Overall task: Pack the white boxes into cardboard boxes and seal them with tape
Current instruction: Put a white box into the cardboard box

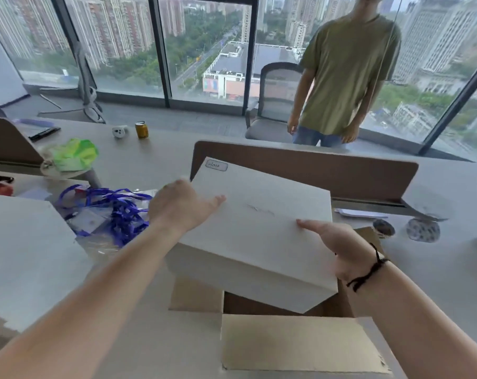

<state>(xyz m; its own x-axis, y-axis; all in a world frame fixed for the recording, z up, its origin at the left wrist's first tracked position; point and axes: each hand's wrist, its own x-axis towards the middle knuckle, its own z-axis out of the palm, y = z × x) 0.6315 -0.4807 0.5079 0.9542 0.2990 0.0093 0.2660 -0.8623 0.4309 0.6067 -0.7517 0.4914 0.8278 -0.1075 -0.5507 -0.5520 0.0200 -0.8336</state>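
Note:
A large flat white box (259,231) with a small label at its far corner hangs tilted over an open cardboard box (294,343), its near corner dipping into the opening. My left hand (182,206) grips the white box's left edge, thumb on top and fingers curled behind it. My right hand (338,242) holds the right edge, thumb lying on the top face and fingers hidden underneath. A black cord circles my right wrist. The cardboard box's flaps stand open towards me and to the left.
Another white box (27,255) lies at the left. Purple ribbons and plastic wrap (111,212) sit beside it. Two tape rolls (423,229) lie at the right. A brown desk divider (314,170) stands behind. A person (344,77) stands across the desk by a chair.

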